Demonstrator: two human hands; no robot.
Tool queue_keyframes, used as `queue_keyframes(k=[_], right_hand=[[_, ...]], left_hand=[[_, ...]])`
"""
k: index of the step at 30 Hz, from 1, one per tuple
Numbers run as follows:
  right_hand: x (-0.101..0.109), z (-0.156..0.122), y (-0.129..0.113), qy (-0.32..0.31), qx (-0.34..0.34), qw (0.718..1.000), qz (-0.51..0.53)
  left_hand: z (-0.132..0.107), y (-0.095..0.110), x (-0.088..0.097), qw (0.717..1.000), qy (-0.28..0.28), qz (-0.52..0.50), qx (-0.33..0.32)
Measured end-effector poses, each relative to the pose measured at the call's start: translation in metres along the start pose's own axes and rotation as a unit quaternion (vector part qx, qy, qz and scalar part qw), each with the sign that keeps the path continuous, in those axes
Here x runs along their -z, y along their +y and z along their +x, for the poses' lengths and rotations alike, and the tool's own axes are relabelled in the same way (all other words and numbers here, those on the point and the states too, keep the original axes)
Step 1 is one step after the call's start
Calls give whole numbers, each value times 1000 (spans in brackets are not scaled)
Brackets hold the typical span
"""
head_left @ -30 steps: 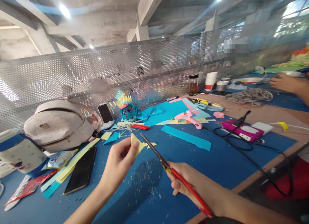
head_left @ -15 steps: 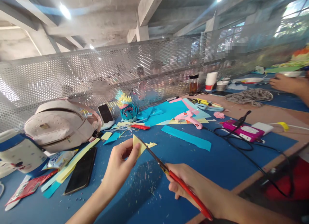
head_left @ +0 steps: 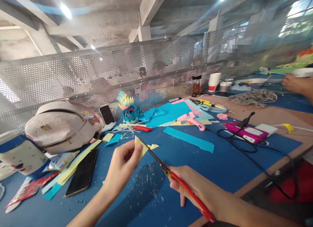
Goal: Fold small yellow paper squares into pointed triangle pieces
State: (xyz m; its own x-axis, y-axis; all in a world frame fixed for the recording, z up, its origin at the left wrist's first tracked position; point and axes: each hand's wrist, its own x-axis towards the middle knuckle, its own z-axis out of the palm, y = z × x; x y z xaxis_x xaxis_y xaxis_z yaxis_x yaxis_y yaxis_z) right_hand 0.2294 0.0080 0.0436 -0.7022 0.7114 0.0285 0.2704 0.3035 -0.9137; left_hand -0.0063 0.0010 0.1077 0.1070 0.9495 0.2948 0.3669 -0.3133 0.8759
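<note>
Between thumb and fingers, my left hand (head_left: 124, 163) pinches a small piece of yellow paper (head_left: 138, 148) above the blue table (head_left: 195, 174). My right hand (head_left: 187, 183) grips red-handled scissors (head_left: 193, 195). Their blades point up and left, with the tips at the paper's right edge. Several small yellow paper pieces (head_left: 154, 146) show just right of it, partly behind the blades. Beyond the hands stands a layered paper craft (head_left: 130, 113) in teal, pink and yellow. A blue paper strip (head_left: 189, 140) lies to the right.
At left are a pale pink backpack (head_left: 61, 124), a black phone (head_left: 83, 173) and a tilted blue-and-white bottle (head_left: 22, 155). A pink glue gun (head_left: 192, 120) trails a black cable by a magenta box (head_left: 245, 131). Another person's hand (head_left: 297, 85) is at far right.
My right hand's lower fingers have shifted slightly on the scissors' handles. The other person's hand at far right has moved a little right. My left hand holds still.
</note>
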Motion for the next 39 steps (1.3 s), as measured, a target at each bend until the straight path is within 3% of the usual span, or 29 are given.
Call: queue_keyframes(k=[7,10,13,17,23,28,32,34,36,39], right_hand=[[1,5,-1,22,-74,995,70],[23,13,-7,75,-48,994,-62],[58,26,-6,155,-65,943,-288],[102,43,12,158,-127,828,-524],[125,57,41,127,-141,798,-572],[130,61,32,118,-108,783,-601],[116,63,1,116,-31,796,-593],[101,66,-13,85,48,867,-489],[82,72,-19,24,77,928,-363],[59,84,-10,-20,83,973,-215]], left_hand=[[2,0,1,999,-9,-36,15],[3,-2,1,997,-28,-71,25],[6,-10,-3,989,-60,-126,54],[9,-25,-13,971,-80,-195,115],[7,-43,-25,965,-69,-200,154],[9,-51,-32,967,-68,-190,153],[11,-60,-37,973,-70,-164,145],[11,-64,-41,975,-74,-153,143],[10,-67,-44,976,-76,-145,141],[7,-68,-48,978,-77,-137,140]])
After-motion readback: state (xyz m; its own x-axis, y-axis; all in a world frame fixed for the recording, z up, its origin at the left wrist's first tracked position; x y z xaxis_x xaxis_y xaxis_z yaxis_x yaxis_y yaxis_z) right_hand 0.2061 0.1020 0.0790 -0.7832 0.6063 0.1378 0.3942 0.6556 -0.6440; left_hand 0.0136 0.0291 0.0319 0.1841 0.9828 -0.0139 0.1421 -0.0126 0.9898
